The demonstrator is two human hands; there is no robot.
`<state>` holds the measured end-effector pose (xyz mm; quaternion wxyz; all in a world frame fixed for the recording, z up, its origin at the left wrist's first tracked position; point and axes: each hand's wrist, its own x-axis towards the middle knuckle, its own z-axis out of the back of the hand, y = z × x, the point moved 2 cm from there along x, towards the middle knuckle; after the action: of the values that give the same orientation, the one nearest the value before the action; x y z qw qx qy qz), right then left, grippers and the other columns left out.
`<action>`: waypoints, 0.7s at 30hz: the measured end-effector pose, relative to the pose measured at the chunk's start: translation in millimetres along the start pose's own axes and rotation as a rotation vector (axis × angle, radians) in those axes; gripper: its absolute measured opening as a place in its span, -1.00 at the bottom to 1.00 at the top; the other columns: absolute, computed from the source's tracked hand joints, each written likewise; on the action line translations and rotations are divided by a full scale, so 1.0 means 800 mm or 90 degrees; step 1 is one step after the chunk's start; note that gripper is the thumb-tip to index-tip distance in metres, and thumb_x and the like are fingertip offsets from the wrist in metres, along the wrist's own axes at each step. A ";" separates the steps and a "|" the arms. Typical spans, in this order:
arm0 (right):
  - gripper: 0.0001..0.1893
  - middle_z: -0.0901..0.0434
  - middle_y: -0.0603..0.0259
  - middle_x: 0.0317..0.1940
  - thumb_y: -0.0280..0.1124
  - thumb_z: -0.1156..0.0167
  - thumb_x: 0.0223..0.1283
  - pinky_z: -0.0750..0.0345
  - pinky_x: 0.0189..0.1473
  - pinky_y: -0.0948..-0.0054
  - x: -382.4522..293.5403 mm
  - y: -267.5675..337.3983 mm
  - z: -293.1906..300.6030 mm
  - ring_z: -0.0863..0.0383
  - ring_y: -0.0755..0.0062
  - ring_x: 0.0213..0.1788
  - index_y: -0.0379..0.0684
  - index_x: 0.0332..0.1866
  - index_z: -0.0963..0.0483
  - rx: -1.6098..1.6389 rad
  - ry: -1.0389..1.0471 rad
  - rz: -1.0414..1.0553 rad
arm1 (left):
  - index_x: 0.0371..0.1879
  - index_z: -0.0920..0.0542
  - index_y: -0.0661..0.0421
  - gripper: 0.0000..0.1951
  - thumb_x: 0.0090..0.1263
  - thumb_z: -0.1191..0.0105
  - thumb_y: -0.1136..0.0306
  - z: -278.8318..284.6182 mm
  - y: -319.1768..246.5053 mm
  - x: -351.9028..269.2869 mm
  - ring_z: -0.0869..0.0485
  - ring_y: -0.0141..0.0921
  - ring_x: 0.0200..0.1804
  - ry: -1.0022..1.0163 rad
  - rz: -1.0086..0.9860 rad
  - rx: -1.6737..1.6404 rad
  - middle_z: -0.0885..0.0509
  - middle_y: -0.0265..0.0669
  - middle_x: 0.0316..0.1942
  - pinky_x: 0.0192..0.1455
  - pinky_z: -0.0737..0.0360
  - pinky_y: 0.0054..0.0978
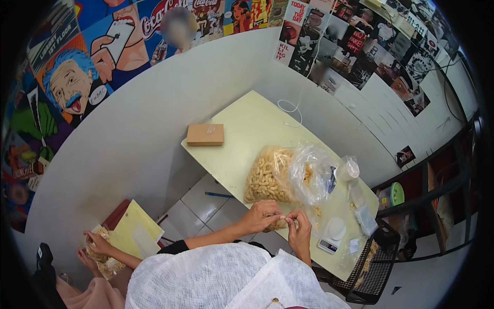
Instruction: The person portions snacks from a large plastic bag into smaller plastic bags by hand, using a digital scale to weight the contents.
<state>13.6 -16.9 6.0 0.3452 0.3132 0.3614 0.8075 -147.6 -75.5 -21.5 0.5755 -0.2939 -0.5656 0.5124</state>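
Observation:
My left hand (262, 216) grips a small clear plastic bag of pasta-shaped snacks (274, 224) near its top, at the table's front edge. On the right, my right hand (300, 228) pinches the same bag's upper edge, its fingertips meeting those of the left. Just beyond both hands lies a large clear bag (267, 177) full of curved, tube-shaped pieces, its loose plastic mouth (310, 174) spread to the right. A small digital scale (328, 245) stands right of my right hand, with a round white lid or dish (336, 228) on or beside it.
The pale yellow table (231, 112) carries a brown cardboard box (205, 134), stacked white cups (349, 170) and a pack of clear small bags (365, 220). A black plastic basket (376, 266) holding filled bags is at the right. Another person's hands (98, 247) hold a bag at lower left.

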 end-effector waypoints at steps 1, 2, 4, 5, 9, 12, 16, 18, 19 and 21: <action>-0.94 -0.54 0.05 -0.37 -0.61 -0.21 0.18 -0.47 -0.22 0.30 -0.001 -0.001 -0.002 -0.55 0.10 -0.30 -0.33 -0.33 -0.47 -0.001 -0.006 -0.002 | -0.37 -0.68 0.25 -0.83 0.29 -0.25 0.37 0.000 0.000 0.000 -0.60 -0.27 -0.34 0.000 0.001 -0.002 -0.63 -0.19 -0.45 -0.25 -0.50 -0.36; -0.94 -0.54 0.05 -0.37 -0.61 -0.21 0.17 -0.47 -0.21 0.29 0.001 -0.002 -0.004 -0.55 0.10 -0.30 -0.33 -0.33 -0.47 0.006 -0.016 -0.001 | -0.38 -0.68 0.25 -0.83 0.30 -0.24 0.37 0.001 0.004 0.002 -0.59 -0.27 -0.35 0.009 0.004 -0.010 -0.62 -0.18 -0.46 -0.25 -0.50 -0.36; -0.94 -0.53 0.06 -0.38 -0.61 -0.22 0.16 -0.47 -0.21 0.29 -0.006 -0.004 -0.003 -0.55 0.09 -0.29 -0.32 -0.33 -0.47 0.012 -0.029 -0.013 | -0.34 -0.68 0.24 -0.86 0.30 -0.24 0.40 0.000 0.005 0.002 -0.59 -0.30 -0.35 0.037 0.062 -0.021 -0.64 -0.21 -0.44 -0.17 -0.53 -0.37; -0.93 -0.53 0.06 -0.38 -0.60 -0.23 0.15 -0.46 -0.21 0.29 -0.006 -0.001 0.000 -0.55 0.10 -0.30 -0.32 -0.33 -0.48 0.005 -0.029 -0.009 | -0.33 -0.68 0.23 -0.87 0.30 -0.24 0.41 -0.001 0.006 0.003 -0.59 -0.31 -0.36 0.051 0.091 -0.027 -0.65 -0.22 -0.43 -0.12 -0.55 -0.38; -0.91 -0.52 0.09 -0.40 -0.59 -0.26 0.14 -0.45 -0.22 0.28 -0.004 0.011 0.012 -0.53 0.11 -0.30 -0.31 -0.35 -0.48 -0.027 -0.030 0.020 | -0.30 -0.68 0.24 -0.87 0.34 -0.19 0.42 -0.009 0.009 0.006 -0.63 -0.29 -0.33 0.034 -0.018 0.019 -0.66 -0.19 -0.43 0.16 -0.51 -0.28; -0.91 -0.52 0.10 -0.42 -0.59 -0.28 0.12 -0.44 -0.23 0.28 -0.012 0.003 0.019 -0.52 0.11 -0.31 -0.31 -0.36 -0.49 -0.023 -0.043 0.008 | -0.30 -0.69 0.24 -0.88 0.36 -0.16 0.44 -0.020 0.003 0.010 -0.64 -0.27 -0.31 0.046 -0.086 0.056 -0.67 -0.18 -0.42 0.28 -0.46 -0.18; -0.89 -0.52 0.14 -0.44 -0.60 -0.31 0.11 -0.45 -0.26 0.40 -0.024 -0.008 0.040 -0.51 0.25 -0.37 -0.34 -0.36 -0.49 -0.050 -0.083 0.007 | -0.34 -0.69 0.22 -0.89 0.36 -0.15 0.44 -0.043 -0.001 0.017 -0.65 -0.25 -0.31 0.086 -0.024 -0.025 -0.68 -0.20 -0.42 0.28 -0.44 -0.13; -0.89 -0.52 0.14 -0.43 -0.56 -0.31 0.11 -0.44 -0.26 0.38 -0.028 -0.013 0.049 -0.53 0.24 -0.34 -0.32 -0.35 -0.51 0.016 -0.065 -0.022 | -0.36 -0.69 0.21 -0.89 0.35 -0.15 0.44 -0.053 -0.004 0.019 -0.65 -0.26 -0.32 0.085 -0.024 -0.018 -0.68 -0.22 -0.44 0.28 -0.44 -0.13; -0.89 -0.52 0.14 -0.42 -0.54 -0.32 0.11 -0.44 -0.25 0.37 -0.031 -0.014 0.056 -0.54 0.23 -0.32 -0.31 -0.35 -0.52 0.046 -0.060 -0.040 | -0.37 -0.69 0.20 -0.89 0.36 -0.15 0.43 -0.057 -0.006 0.022 -0.65 -0.26 -0.33 0.077 -0.056 0.014 -0.68 -0.22 -0.45 0.28 -0.45 -0.13; -0.89 -0.53 0.15 -0.42 -0.53 -0.31 0.13 -0.45 -0.25 0.39 -0.036 -0.014 0.075 -0.55 0.28 -0.32 -0.32 -0.34 -0.53 0.041 -0.055 -0.062 | -0.38 -0.68 0.20 -0.88 0.36 -0.15 0.43 -0.066 -0.013 0.030 -0.65 -0.26 -0.34 0.071 -0.094 0.046 -0.67 -0.24 -0.48 0.27 -0.45 -0.13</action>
<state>79.3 -12.1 22.5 0.3887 0.3407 0.3871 0.7635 -98.4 -43.3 -13.6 0.6525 -0.2584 -0.5338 0.4717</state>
